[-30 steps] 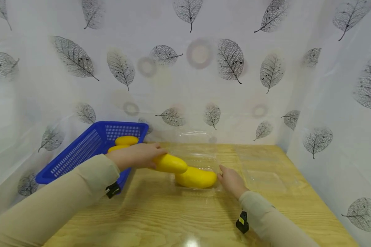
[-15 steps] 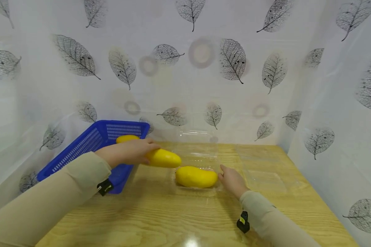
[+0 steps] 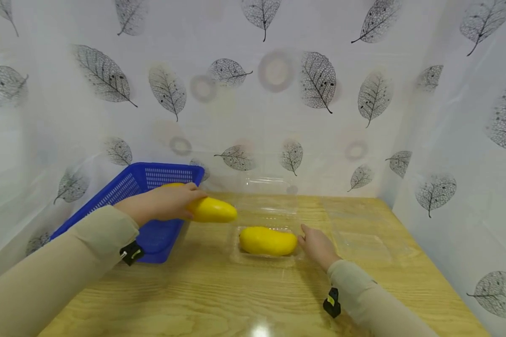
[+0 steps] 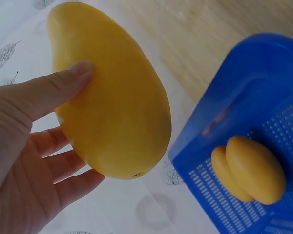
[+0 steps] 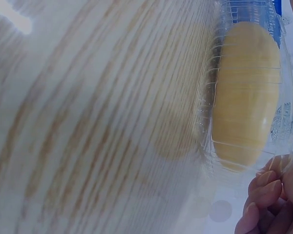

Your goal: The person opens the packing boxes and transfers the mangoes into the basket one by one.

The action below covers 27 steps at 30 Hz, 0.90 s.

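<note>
My left hand (image 3: 166,204) grips a yellow mango (image 3: 214,210) above the right edge of the blue basket (image 3: 156,241). In the left wrist view, the thumb lies on the near side of this mango and the other fingers reach behind it. A second mango (image 3: 267,241) lies lengthwise in a clear plastic clamshell box (image 3: 238,257), whose lid (image 3: 266,187) stands raised at the back. At the box's right edge, my right hand (image 3: 319,248) pinches the rim with curled fingers, as the right wrist view shows. Two mangoes (image 4: 256,170) rest together inside the basket.
Another clear plastic container (image 3: 362,245) lies on the wooden table (image 3: 219,299) to the right of my right hand. Leaf-patterned white sheeting (image 3: 244,117) encloses the table at the back and sides.
My left hand has drawn the mango left and slightly up, away from the box and towards the basket. My right hand stays at the box's edge, and the other mango stays in the box.
</note>
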{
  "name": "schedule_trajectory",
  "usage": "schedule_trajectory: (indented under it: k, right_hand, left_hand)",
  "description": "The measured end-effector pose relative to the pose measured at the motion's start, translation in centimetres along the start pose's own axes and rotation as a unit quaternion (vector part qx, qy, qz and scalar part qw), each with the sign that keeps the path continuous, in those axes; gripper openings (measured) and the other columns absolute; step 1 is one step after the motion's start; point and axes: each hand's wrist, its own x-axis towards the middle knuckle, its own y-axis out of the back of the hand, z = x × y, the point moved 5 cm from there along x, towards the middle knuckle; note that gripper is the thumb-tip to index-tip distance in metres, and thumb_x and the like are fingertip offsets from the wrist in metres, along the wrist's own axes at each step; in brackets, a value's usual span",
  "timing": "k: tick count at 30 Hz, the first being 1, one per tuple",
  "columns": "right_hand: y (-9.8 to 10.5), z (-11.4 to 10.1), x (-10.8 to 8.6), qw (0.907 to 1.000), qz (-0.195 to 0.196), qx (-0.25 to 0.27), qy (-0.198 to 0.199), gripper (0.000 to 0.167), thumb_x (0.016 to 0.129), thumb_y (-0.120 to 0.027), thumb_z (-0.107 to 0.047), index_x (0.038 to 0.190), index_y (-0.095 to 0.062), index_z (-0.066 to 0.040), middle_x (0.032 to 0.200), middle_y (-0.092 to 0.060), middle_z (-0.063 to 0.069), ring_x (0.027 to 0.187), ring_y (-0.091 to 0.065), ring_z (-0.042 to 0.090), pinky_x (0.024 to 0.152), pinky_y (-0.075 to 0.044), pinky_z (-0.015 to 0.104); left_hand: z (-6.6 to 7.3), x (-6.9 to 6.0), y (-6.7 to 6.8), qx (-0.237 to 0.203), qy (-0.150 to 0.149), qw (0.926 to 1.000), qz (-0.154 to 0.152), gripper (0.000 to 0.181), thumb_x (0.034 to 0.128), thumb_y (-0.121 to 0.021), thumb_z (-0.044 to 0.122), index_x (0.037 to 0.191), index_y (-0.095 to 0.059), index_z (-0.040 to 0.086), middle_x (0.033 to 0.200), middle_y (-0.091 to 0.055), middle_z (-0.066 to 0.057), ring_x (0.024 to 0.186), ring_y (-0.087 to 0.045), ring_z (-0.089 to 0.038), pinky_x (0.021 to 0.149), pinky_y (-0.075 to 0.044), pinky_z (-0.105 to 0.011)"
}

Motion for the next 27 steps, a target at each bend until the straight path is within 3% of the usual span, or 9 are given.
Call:
schedule_trajectory:
  k: [9, 18, 27]
  right_hand:
    - [-0.2, 0.1, 0.0, 1.0, -0.001, -0.002, 0.002, 0.047, 0.095, -0.05, -0.012, 0.135, -0.041, 0.009, 0.055, -0.047, 0.002, 0.043, -0.029, 0.01, 0.042, -0.031, 0.025]
    - [-0.2, 0.1, -0.1, 1.0, 0.003, 0.004, -0.003, 0.047, 0.095, -0.049, -0.013, 0.136, -0.04, 0.008, 0.05, -0.043, 0.0, 0.041, -0.027, 0.009, 0.04, -0.027, 0.024]
    - [-0.1, 0.1, -0.1, 0.9999, -0.003, 0.009, -0.01, 0.048, 0.095, -0.049, -0.013, 0.137, -0.039, 0.007, 0.05, -0.042, 0.001, 0.041, -0.026, 0.009, 0.04, -0.028, 0.024]
  left_hand:
    - [-2.2, -1.0, 0.5, -0.025, 0.024, 0.9994, 0.004, 0.053, 0.0825, -0.071, 0.022, 0.13, -0.053, 0.006, 0.108, -0.054, -0.007, 0.086, -0.055, -0.019, 0.08, -0.049, -0.044]
    - [-3.8, -1.9, 0.6, -0.034, 0.051, 0.9981, -0.003, 0.053, 0.0841, -0.069, 0.018, 0.131, -0.05, 0.004, 0.11, -0.054, -0.01, 0.089, -0.055, -0.022, 0.083, -0.046, -0.05]
    - [-5.1, -2.3, 0.7, -0.041, 0.051, 0.9977, 0.015, 0.052, 0.0825, -0.071, 0.016, 0.13, -0.052, 0.006, 0.114, -0.054, -0.011, 0.096, -0.055, -0.026, 0.086, -0.044, -0.053]
